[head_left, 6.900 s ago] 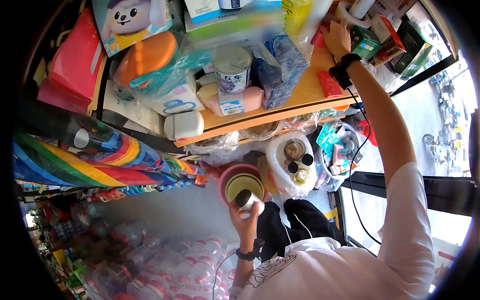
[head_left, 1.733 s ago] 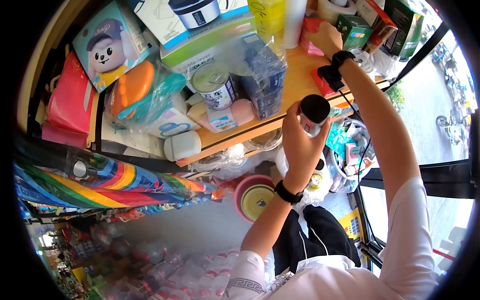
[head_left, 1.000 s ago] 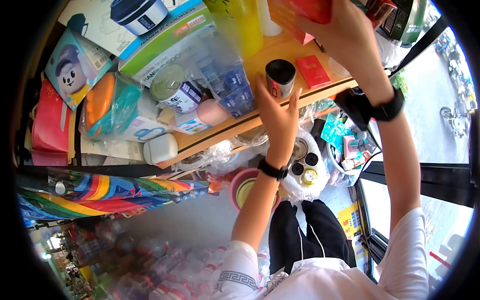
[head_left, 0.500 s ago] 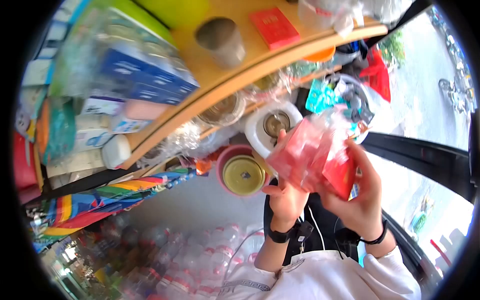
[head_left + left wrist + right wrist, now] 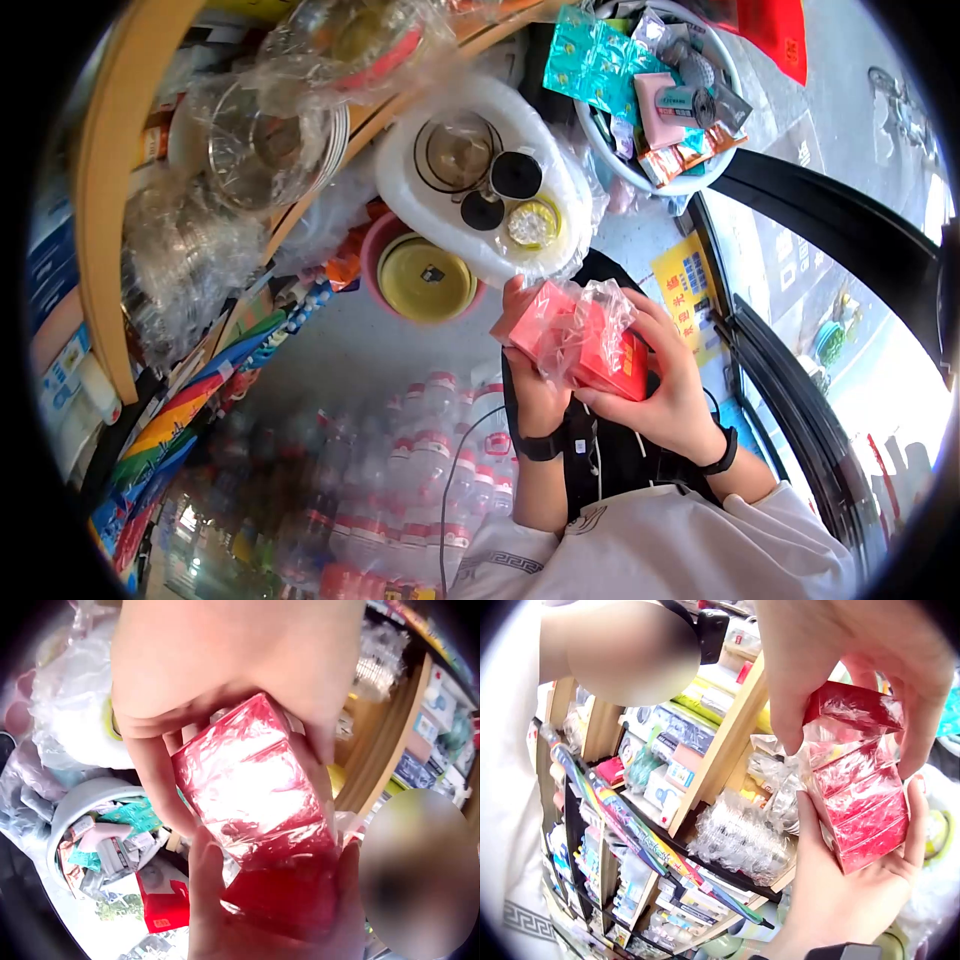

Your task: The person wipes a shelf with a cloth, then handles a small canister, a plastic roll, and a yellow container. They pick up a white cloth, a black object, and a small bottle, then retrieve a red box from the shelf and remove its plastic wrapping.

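In the head view a pack of small red boxes (image 5: 568, 335) in crinkled clear plastic wrap is held in front of the lap. My left hand (image 5: 540, 398) grips its left end from below, fingers and thumb around the sides. At the other end my right hand (image 5: 672, 395) holds a red box (image 5: 625, 365) between thumb and fingers. The right wrist view shows several boxes stacked in loose wrap (image 5: 862, 802), with the top box (image 5: 855, 709) tilted apart from them in the right hand. Shiny wrap covers the pack (image 5: 255, 787) in the left wrist view.
A bucket (image 5: 590, 150) full of packets stands ahead, beside a plastic-wrapped white tray (image 5: 560, 200) of jars and lids. A pink basin (image 5: 385, 285) sits on the floor. Wooden shelf boards (image 5: 110, 200) and a rainbow umbrella (image 5: 190, 410) flank the left; bottles (image 5: 425, 480) crowd below.
My left hand set a dark-topped jar on the shelf and let go. The right hand brought the red pack down from the shelf, and both hands now hold it. The head view has tilted downward.
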The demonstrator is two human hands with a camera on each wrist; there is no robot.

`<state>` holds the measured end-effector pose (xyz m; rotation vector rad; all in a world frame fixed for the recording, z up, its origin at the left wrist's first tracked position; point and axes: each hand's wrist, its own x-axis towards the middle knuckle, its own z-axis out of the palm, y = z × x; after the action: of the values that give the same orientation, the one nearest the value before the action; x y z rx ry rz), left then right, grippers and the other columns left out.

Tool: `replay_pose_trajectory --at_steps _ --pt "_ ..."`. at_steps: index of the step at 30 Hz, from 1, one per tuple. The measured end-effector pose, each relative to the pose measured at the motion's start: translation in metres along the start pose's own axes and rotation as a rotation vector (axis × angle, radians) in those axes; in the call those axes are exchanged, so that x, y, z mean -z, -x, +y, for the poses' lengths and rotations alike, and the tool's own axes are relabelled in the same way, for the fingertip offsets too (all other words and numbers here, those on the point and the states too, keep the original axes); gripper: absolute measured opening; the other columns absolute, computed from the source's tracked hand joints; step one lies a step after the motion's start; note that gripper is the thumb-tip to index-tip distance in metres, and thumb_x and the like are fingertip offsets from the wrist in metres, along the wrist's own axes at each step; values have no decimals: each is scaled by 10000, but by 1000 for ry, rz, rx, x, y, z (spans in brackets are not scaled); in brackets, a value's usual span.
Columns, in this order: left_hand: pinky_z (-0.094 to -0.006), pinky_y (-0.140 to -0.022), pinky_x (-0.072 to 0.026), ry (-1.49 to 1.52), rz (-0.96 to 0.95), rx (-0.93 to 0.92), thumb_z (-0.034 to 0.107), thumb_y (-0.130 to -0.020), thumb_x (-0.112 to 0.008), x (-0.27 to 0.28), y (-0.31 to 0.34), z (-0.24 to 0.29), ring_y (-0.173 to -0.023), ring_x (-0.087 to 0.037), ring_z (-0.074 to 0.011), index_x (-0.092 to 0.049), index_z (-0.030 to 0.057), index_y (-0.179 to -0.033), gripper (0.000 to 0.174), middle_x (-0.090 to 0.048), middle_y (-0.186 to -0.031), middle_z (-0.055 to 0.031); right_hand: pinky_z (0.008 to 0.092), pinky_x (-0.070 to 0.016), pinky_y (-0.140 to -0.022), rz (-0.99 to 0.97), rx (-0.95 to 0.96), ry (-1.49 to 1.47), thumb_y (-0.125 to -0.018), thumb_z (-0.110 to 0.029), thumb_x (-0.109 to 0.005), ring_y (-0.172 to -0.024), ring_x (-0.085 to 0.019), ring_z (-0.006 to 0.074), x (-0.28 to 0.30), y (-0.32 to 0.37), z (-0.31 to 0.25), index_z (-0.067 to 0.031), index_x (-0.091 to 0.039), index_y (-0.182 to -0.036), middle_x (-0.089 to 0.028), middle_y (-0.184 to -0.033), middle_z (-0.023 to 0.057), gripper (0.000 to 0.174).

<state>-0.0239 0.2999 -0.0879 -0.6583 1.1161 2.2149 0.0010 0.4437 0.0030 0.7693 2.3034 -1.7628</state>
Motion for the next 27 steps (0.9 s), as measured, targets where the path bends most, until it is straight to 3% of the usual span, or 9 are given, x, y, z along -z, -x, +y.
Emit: replay_pose_trajectory --at_steps 2,4,6,7,11,16,19,23,27 --pt "-471 -1130 -458 -67 -39 -57 742 -945 -511 9 -4 -14 -1311 -533 -228 -325 76 -1562 926 -495 -1458 -83 401 -479 -1056 -54 -215 -159 -683 -136 -919 -1265 -587 346 5 1 8 24 -564 -1355 -523 -1429 215 777" --pt "-444 -1129 -462 -123 22 -49 763 -900 -568 9 -4 -17 -1297 -538 -206 -346 76 -1540 965 -513 -1413 -67 393 -446 -1093 -76 -179 -153 -700 -119 -909 -1287 -570 325 9 -5 16 25 -562 -1365 -536 -1409 197 763" --pt "-422 -1125 -466 -123 -69 -33 742 -871 -633 21 -7 -24 -1288 -542 -190 -302 78 -1559 1012 -518 -1393 -51 381 -432 -1100 -134 -183 -331 -706 -103 -898 -1301 -558 320 11 -4 32 21 -559 -1375 -547 -1386 183 760" --pt "-413 -1125 -465 -9 -42 -47 692 -858 -693 13 -4 -24 -1265 -554 -192 -251 90 -1578 1037 -521 -1387 -40 375 -435 -1088 -137 -208 -296 -698 -92 -894 -1280 -565 320 14 -5 35 13 -586 -1344 -542 -1372 177 723" --pt "-426 -1121 -472 -10 -107 -72 637 -861 -727 24 -8 -35 -1245 -565 -194 -216 113 -1596 1037 -524 -1381 -32 398 -444 -1062 15 -168 -100 -696 -117 -900 -1233 -567 340 10 -2 37 12 -632 -1264 -520 -1365 176 641" --pt "-455 -1101 -496 72 -140 -66 560 -875 -757 32 -8 -42 -1243 -573 -189 -195 145 -1620 1022 -540 -1354 -44 414 -450 -1045 63 -134 -51 -694 -217 -925 -1237 -548 362 2 7 43 20 -614 -1289 -523 -1350 184 712" --pt "-457 -1083 -510 137 -112 -50 542 -822 -823 38 -12 -46 -1220 -600 -211 -197 145 -1620 1089 -566 -1346 -62 415 -451 -1041 92 -94 12 -736 -203 -887 -1227 -555 373 3 10 45 26 -595 -1319 -523 -1354 191 692" --pt "-458 -1066 -520 78 -106 -44 572 -740 -877 45 -14 -49 -1207 -618 -236 -197 150 -1623 1191 -584 -1342 -71 439 -500 -971 167 -32 205 -707 -106 -811 -1135 -613 393 1 8 47 -61 -713 -1236 -597 -1284 203 540" --pt "-449 -1065 -515 107 -65 -35 570 -755 -868 41 -15 -52 -1215 -610 -231 -205 136 -1618 1172 -580 -1344 -63 437 -522 -934 220 -76 185 -676 -65 -826 -1120 -631 388 -4 7 50 -75 -725 -1191 -596 -1285 206 525"
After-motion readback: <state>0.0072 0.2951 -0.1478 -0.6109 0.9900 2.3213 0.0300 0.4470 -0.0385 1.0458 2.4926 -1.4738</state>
